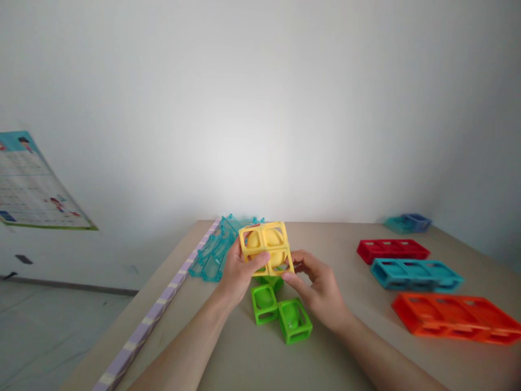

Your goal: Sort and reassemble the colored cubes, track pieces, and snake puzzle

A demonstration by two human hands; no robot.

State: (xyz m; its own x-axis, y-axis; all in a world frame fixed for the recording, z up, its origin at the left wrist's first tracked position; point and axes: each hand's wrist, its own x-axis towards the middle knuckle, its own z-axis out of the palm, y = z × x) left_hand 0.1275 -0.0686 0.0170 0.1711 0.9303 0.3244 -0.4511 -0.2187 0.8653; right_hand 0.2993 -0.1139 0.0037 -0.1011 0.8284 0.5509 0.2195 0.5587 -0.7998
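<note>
A yellow block of hollow square frames (272, 239), with rounded yellow shapes inside, is held up above the table. My left hand (239, 269) grips it from the left, with the thumb across its front. At its lower right corner, my right hand (319, 290) pinches the edge between thumb and fingers. Below and partly behind it, several joined green cube frames (265, 304) rest on the table, and their far end is hidden by the yellow block.
Red (393, 248), teal (417, 274) and orange (456, 317) frame blocks lie in rows at the right. A translucent teal lattice (214, 255) lies at the back left, beside a purple-and-cream edge strip (152, 320). Blue and teal containers (415, 221) stand at the back right.
</note>
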